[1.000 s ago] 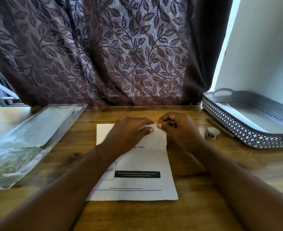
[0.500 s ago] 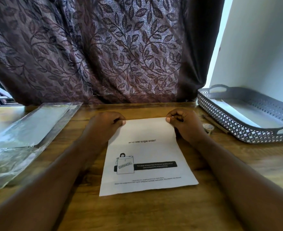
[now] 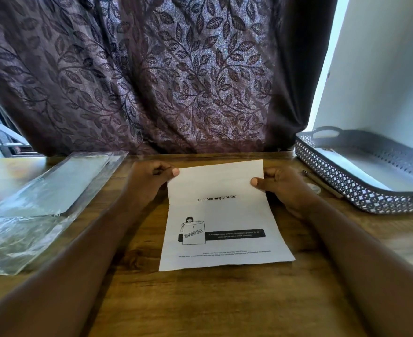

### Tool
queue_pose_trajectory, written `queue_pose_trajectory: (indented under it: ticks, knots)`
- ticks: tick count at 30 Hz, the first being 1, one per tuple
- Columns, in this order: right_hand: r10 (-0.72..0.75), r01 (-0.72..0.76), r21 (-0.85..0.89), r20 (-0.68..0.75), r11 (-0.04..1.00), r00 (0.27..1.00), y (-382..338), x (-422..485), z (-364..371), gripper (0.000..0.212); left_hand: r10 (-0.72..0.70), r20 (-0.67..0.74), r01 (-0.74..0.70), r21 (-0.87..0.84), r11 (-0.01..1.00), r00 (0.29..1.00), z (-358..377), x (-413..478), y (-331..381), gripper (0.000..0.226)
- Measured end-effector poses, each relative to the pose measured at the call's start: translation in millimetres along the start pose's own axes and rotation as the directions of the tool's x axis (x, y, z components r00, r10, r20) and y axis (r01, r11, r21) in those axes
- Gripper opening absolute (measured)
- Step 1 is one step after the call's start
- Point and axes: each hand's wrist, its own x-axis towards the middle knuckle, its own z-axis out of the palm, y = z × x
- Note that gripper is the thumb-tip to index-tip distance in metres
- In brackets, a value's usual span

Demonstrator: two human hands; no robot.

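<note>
Count, clock positions from the table (image 3: 200, 300) centre:
- Printed sheet (image 3: 220, 215): 1, centre. On it 1 line drawing, 1 black bar.
- Hands: 2. Left hand (image 3: 149, 183) at 11 o'clock, right hand (image 3: 283, 188) at 1 o'clock.
- Clear plastic sleeve (image 3: 42, 200): 1, at 9 o'clock.
- Grey perforated tray (image 3: 346, 183): 1, at 2 o'clock.
- Pen-like stick (image 3: 322, 183): 1, between right hand and tray.
- Small tape roll (image 3: 314, 188): 1, just beside the stick, partly hidden.
- Leaf-pattern curtain (image 3: 152, 81): 1, at 12 o'clock.
- Table: 1.
</note>
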Motion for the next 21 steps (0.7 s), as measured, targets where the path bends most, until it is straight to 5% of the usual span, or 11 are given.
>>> queue_pose_trajectory:
  ticks: [6,11,21]
  knots:
    - [0.007,0.007,0.112,-0.126,0.994,0.992,-1,0,2,0.015,-0.099,0.244,0.202,-0.443,0.873,0.965,14,-10,1,0.034]
    - [-0.003,0.048,0.232,-0.19,0.972,0.982,0,2,2,0.016,-0.123,0.383,0.305,-0.464,0.832,0.916,17,-7,-2,0.043]
    - [0.067,-0.024,0.339,-0.115,0.94,0.991,1,1,-1,0.022,-0.173,0.323,0.336,-0.568,0.751,0.931,13,-3,-3,0.028]
